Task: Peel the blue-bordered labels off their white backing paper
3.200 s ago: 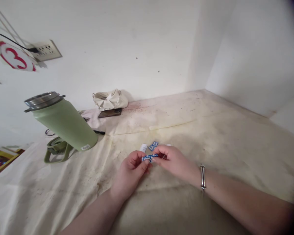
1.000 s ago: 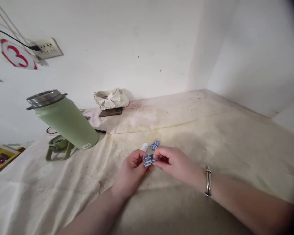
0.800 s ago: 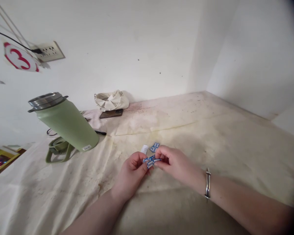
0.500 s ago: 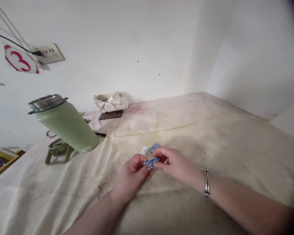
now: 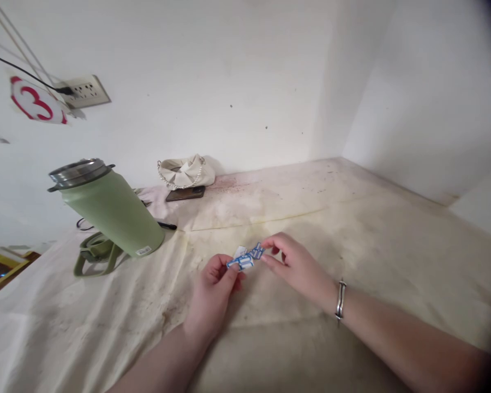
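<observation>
Near the middle of the cloth, my left hand (image 5: 216, 284) pinches a small flat blue-and-white piece (image 5: 242, 262) between thumb and fingers. Its exact kind is too small to make out. My right hand (image 5: 290, 259) has its thumb and index finger apart, at the right edge of a second blue-and-white piece (image 5: 257, 250). Whether the fingertips touch that piece is unclear. A small white slip (image 5: 240, 251) with faint marks lies just behind the held piece, partly covered by it.
A green bottle (image 5: 114, 213) without its lid stands at the left, with a green handled lid (image 5: 96, 254) beside it. Further back are a black pen (image 5: 167, 225), a phone (image 5: 186, 194) and a white bag (image 5: 187, 172) by the wall. A pale cloth (image 5: 352, 262) covers the table.
My right thumb and fingers have come off the piece in my left hand and moved up and slightly right. My left hand has shifted a little left with its piece, which now shows more of its face.
</observation>
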